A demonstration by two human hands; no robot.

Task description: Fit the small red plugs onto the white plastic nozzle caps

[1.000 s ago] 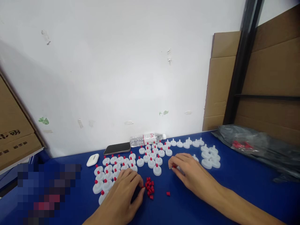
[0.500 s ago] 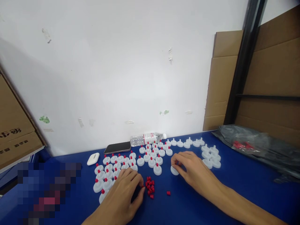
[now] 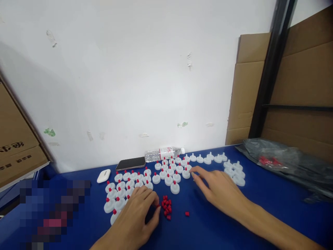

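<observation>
My left hand rests low at the left, with a small red cap pinched between thumb and forefinger. Beside it lies a loose pile of red caps, with a single red cap apart to the right. My right hand is open, its thumb and forefinger slightly apart at the edge of a white nozzle lid. Whether the fingertips touch that lid, I cannot tell. Several white lids with red tips stand in groups around the left and middle; some are partly behind my left hand.
White lids with bare nozzles stand along the back and at the right. A phone, a white case and a lying water bottle are near the wall. A grey plastic bag lies at the right on the blue table.
My right hand has moved a white lid up and left to the middle group, and its fingers have loosened. My left hand has stayed in place.
</observation>
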